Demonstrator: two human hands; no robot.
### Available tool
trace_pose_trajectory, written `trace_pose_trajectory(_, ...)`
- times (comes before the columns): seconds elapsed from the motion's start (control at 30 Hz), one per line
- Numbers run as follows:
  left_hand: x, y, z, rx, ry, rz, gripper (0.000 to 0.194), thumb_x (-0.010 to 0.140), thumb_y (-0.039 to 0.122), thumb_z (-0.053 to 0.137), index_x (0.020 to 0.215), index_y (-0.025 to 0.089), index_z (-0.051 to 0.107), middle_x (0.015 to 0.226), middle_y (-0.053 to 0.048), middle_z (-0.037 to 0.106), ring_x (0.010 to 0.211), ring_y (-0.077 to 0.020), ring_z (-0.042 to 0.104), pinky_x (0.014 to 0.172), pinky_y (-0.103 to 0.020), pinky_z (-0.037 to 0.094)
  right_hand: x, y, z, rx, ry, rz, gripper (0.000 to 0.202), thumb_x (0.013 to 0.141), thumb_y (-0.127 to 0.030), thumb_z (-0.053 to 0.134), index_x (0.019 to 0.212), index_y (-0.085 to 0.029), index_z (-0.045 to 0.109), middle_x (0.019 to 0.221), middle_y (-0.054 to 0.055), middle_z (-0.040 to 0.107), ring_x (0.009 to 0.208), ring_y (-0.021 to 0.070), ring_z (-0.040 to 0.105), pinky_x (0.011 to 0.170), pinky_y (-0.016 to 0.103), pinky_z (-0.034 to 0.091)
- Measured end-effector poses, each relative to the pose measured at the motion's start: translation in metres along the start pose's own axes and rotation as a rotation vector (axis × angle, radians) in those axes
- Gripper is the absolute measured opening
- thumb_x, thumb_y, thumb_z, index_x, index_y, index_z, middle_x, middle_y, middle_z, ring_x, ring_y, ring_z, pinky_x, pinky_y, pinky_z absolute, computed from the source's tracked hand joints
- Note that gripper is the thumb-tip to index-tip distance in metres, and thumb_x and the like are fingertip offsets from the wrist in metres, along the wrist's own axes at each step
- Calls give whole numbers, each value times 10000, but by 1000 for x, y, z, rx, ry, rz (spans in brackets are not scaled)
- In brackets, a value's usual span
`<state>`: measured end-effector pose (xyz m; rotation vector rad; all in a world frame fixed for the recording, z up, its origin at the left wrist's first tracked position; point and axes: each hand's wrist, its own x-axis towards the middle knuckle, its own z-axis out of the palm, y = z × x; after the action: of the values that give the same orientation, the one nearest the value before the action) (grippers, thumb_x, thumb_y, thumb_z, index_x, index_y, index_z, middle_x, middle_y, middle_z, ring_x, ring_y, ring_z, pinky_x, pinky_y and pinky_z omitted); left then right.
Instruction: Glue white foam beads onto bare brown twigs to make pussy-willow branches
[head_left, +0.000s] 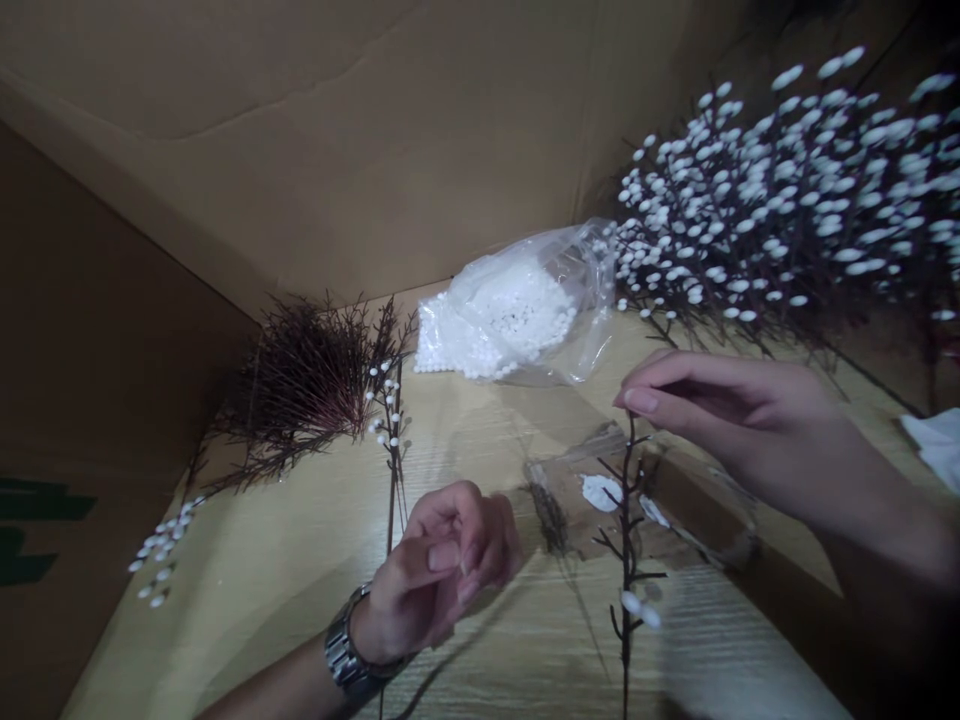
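Observation:
My right hand (739,425) pinches the top of a dark artificial twig (627,530) between thumb and fingertips. The twig stands roughly upright, with short bare side shoots and a couple of white beads low on its right side. To the left of it is my left hand (450,560), with a metal watch (352,645) on the wrist. Its fingers are curled in with the thumb against them; anything inside is hidden. Another beaded twig (393,450) runs down behind the left hand. Beneath the held twig lies a cardboard piece (566,480) with a white paste-like blob (601,492).
A clear bag of white beads (510,310) lies at the back against the cardboard wall (375,140). Bare dark twigs (307,385) are heaped at left, a beaded sprig (161,545) beside them. Many white-beaded twigs (780,200) fill the back right. White tissue (934,445) sits at far right.

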<state>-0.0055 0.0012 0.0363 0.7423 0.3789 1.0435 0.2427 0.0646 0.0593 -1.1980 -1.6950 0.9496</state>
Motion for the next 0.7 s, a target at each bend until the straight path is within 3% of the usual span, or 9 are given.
trace_pose_trajectory(0.7, -6, -6, -6, 130, -49, 31, 249, 843, 295, 699, 697, 194, 525, 517, 72, 392, 489, -103, 284, 532, -234, 273, 0, 0, 0, -34, 20, -1, 169, 856, -451, 692, 791, -300, 727, 807, -44, 721, 727, 127, 639, 647, 217, 490)
